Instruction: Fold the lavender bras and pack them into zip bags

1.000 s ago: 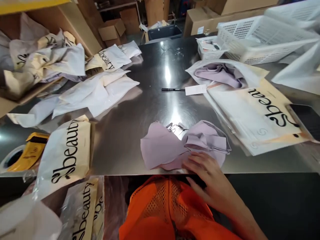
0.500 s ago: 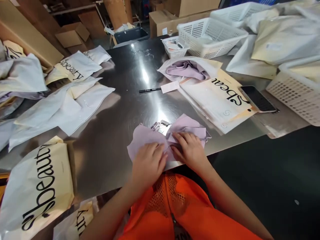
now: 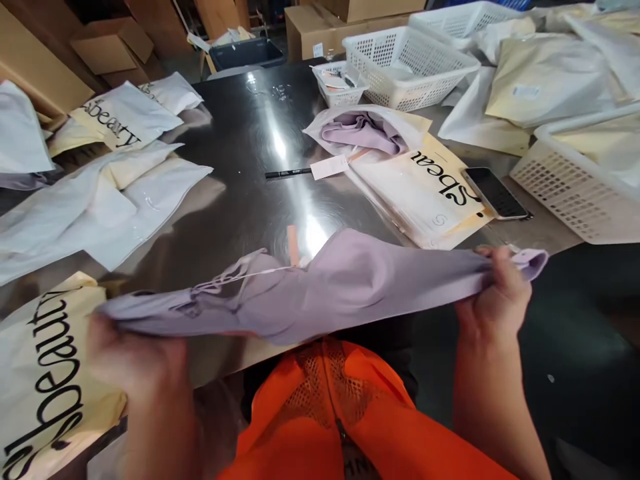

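Lilac bra is gripped at its ends by left hand and right hand; pull should be balanced, peach tag kept unsnagged.

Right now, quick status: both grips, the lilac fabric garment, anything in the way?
Left grip and right grip closed near opposite ends. Lilac fabric garment stretched between them. White and cream printed bag near left grip, possibly crowding.
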The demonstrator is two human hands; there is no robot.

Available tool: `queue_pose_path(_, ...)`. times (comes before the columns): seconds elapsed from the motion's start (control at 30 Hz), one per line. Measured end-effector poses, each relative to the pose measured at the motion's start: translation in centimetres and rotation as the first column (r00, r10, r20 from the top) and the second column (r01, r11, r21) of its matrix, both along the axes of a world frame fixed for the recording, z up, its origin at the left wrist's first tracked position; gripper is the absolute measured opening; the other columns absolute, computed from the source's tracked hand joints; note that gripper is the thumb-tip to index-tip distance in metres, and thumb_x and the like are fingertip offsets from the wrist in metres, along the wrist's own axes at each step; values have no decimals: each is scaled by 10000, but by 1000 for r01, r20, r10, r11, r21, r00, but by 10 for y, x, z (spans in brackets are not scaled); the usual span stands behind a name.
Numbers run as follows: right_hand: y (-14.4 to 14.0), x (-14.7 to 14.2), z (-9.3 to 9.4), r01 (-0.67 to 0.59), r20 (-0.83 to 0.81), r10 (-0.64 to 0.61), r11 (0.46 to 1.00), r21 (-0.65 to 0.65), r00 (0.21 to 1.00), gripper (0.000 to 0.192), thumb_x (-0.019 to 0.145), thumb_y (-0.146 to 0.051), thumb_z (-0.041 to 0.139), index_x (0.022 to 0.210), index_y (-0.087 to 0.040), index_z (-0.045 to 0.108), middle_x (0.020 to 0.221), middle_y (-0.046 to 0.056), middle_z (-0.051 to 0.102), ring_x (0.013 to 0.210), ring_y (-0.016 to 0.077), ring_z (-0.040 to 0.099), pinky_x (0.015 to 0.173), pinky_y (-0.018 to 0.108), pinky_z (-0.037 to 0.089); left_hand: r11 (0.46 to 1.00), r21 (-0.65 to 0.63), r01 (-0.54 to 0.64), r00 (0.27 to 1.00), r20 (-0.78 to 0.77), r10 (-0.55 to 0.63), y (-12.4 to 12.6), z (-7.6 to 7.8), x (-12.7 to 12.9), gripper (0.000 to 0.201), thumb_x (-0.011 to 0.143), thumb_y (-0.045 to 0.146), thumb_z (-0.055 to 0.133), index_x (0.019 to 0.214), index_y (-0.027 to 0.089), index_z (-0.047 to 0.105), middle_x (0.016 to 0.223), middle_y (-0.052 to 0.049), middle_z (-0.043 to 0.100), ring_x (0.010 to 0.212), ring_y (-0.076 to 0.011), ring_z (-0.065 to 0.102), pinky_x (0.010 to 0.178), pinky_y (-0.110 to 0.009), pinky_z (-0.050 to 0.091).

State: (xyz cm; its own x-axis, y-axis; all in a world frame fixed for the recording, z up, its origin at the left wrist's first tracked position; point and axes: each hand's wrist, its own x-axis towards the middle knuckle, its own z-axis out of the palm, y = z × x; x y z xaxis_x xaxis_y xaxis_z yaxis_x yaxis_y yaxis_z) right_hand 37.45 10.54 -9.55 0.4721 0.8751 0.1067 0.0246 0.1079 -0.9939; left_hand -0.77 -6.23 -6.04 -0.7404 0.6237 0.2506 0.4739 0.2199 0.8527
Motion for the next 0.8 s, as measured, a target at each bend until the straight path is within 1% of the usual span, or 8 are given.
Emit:
queue_pose_path(0.13, -8, 17, -34, 16, 139, 10, 983, -183, 990, 372, 691, -439, 678, 903, -208, 477, 892, 42, 576, 811, 193, 550, 789, 388, 474, 955, -56, -292, 883, 368, 291, -47, -24, -4, 294, 832, 510, 476, 886, 271, 637, 757, -2, 668, 911, -240, 679, 703, -375, 579)
queue_pose_path(0.3, -30, 13, -55, -4, 718, 66, 996, -88, 693, 492, 825, -502, 557, 1149, -134, 519, 1152, 174, 541, 1054, 310, 526, 949, 542, 400, 935, -296, -195, 821, 473, 321, -73, -36, 12, 208, 648, 385, 727, 723, 210, 643, 644, -1, 661, 619, -217, 656, 577, -360, 566)
queue_pose_path(0.4, -34, 0, -42, -5, 891, 32, 999, -33, 453, 751, 767, -671, 597, 1231, -89, 494, 1215, 252, 490, 1115, 421, 472, 925, 632, 367, 948, -317, 1, 750, 627, 209, -57, -19, 10, 256, 621, 409, 777, 736, 195, 695, 668, -10, 702, 588, -205, 654, 534, -319, 545)
queue_pose_path(0.5, -46, 5, -33, 121, 907, -54, 993, 3, 418, 771, 672, -711, 689, 1155, -129, 542, 1183, 265, 505, 1128, 473, 463, 911, 648, 364, 952, -235, 197, 731, 682, 17, -34, 5, 9, 246, 604, 415, 818, 724, 213, 744, 724, -27, 735, 661, -215, 678, 592, -305, 560)
queue_pose_path(0.63, -71, 41, -48, 217, 725, 110, 914, -342, 680, 475, 742, -722, 607, 759, -248, 595, 805, 143, 627, 867, 388, 604, 789, 586, 446, 965, -144, 219, 739, 671, -68, -20, 20, 14, 229, 607, 388, 834, 759, 231, 767, 791, -20, 755, 714, -212, 684, 640, -299, 577)
queue_pose_path(0.7, -80, 51, -61, -65, 350, 384, 747, -661, 854, 595, 722, -822, 516, 676, -238, 619, 721, 132, 657, 743, 358, 642, 679, 546, 487, 977, -132, 165, 701, 713, -22, -19, 18, 17, 229, 609, 371, 828, 765, 220, 758, 781, -7, 754, 680, -195, 670, 598, -282, 566)
queue_pose_path(0.77, -83, 46, -72, -431, -111, 498, 594, -679, 860, 729, 656, -902, 476, 777, -211, 674, 840, 151, 709, 783, 344, 684, 644, 501, 535, 984, -153, 93, 665, 745, 53, -18, 16, 19, 210, 609, 341, 808, 760, 210, 744, 761, 10, 749, 663, -177, 656, 575, -264, 556)
queue_pose_path(0.8, -81, 39, -76, -522, -240, 490, 594, -612, 838, 770, 633, -916, 479, 828, -199, 680, 889, 154, 716, 805, 335, 695, 632, 478, 553, 983, -174, 58, 679, 728, 89, -15, 18, 18, 200, 606, 331, 795, 749, 207, 734, 750, 14, 746, 661, -173, 651, 570, -262, 554)
